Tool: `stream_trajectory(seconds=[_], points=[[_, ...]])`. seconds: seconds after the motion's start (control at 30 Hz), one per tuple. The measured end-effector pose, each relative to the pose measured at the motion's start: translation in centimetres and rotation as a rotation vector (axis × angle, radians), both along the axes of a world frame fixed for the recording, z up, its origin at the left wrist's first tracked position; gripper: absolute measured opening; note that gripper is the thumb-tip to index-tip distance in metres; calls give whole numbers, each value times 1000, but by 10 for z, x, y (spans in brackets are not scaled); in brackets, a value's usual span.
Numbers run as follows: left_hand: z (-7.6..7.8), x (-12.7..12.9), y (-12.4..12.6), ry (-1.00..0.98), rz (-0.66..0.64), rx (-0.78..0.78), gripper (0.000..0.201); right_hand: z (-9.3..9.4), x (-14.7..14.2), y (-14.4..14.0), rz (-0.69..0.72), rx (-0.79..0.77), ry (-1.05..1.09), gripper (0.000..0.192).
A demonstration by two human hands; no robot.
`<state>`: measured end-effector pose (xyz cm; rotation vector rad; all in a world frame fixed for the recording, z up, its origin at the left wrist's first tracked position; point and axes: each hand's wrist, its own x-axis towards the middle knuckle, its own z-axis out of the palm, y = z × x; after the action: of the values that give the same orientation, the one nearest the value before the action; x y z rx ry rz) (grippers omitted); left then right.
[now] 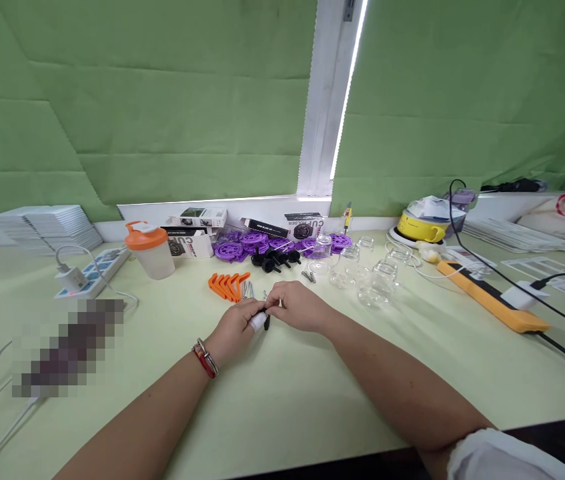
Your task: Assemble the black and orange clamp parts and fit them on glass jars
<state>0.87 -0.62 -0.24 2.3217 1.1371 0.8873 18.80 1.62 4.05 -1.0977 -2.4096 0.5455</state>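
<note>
A white power strip (93, 273) is lying at ten o'clock on the pale green tabletop (282, 400). Next to it, a cup with an orange lid (149, 249) is standing up. Orange clips (228, 285) are lying at eleven o'clock from the hands, near some screws (249, 290).

The left hand (235, 328) is curling shut and pinching a small black part (266, 321). One finger is wearing a white wrap. The right hand (298, 305) is touching the left one and pinching the same small black part from the other side. The part is sitting right between the two hands, just above the tabletop.

It looks best to keep both pinches snug and the hands low, so the tiny part is not slipping away.

Purple wheels (242, 245) are lying at twelve o'clock. Clear glass jars (362, 270) are standing at one o'clock. An orange bar (492, 297) is lying at three o'clock.
</note>
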Motion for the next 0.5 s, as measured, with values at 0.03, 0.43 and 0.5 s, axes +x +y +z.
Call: stream_trajectory(seconds=[0.03, 0.43, 0.5], points=[[0, 0, 0, -1, 2, -1, 27, 0, 0, 0, 1, 1, 2, 6], [-1, -1, 0, 13, 5, -5, 29, 1, 1, 0, 8, 5, 10, 5], [0, -1, 0, 17, 7, -11, 29, 1, 0, 0, 7, 7, 15, 5]])
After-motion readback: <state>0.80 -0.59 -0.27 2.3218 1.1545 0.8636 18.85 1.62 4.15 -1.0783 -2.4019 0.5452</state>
